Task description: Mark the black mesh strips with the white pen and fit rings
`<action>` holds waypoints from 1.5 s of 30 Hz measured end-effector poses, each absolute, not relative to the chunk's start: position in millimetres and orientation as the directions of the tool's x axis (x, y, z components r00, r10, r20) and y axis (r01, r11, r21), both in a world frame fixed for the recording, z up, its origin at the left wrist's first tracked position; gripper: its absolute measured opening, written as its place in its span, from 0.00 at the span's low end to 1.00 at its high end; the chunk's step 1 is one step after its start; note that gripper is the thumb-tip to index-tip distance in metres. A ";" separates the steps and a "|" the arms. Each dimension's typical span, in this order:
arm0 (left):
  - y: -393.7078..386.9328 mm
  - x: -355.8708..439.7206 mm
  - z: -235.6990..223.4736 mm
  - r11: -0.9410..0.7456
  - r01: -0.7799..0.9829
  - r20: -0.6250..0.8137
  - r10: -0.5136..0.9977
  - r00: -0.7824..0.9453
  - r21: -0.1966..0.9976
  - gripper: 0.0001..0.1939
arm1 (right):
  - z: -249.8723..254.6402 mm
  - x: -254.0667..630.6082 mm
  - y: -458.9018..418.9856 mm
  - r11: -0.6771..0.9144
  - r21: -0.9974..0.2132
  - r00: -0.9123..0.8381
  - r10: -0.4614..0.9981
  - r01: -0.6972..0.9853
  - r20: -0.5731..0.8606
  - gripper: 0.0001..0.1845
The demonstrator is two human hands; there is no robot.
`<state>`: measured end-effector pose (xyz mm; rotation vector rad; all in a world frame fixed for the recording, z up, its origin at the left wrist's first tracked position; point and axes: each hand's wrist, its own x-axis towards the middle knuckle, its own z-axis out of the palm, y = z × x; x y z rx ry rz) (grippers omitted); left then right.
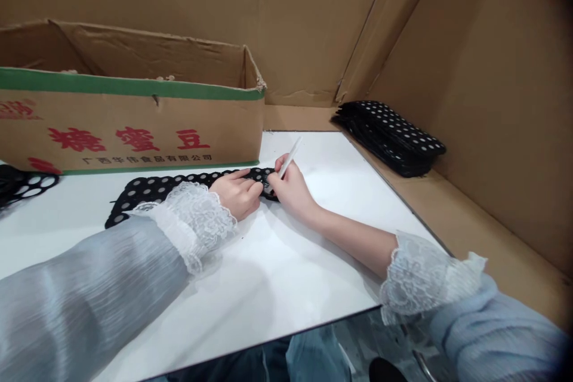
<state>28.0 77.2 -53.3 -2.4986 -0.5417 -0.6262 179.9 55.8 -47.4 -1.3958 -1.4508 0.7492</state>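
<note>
A long black strip with pale round dots (143, 190) lies on the white table in front of me. My left hand (240, 193) presses on its right part with curled fingers, holding it against the tabletop. In my right hand (293, 188) is a slim white pen-like tool (290, 157), gripped between thumb and fingers and slanting up to the right. The tool's lower end is hidden by my fingers at the strip's right end. Both hands are close together there, and what the tip touches cannot be made out.
An open cardboard box (179, 125) with a green rim stands behind the strip. A stack of black dotted pieces (394, 134) lies at the right on cardboard. Black material with round holes (31, 185) is at the left edge. Cardboard walls (304, 24) enclose the white table (250, 286).
</note>
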 end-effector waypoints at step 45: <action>75.9 24.3 -45.8 -0.833 0.385 0.403 0.218 0.889 -0.398 0.13 | -46.5 204.7 47.3 0.220 -0.844 0.084 0.951 0.490 0.297 0.06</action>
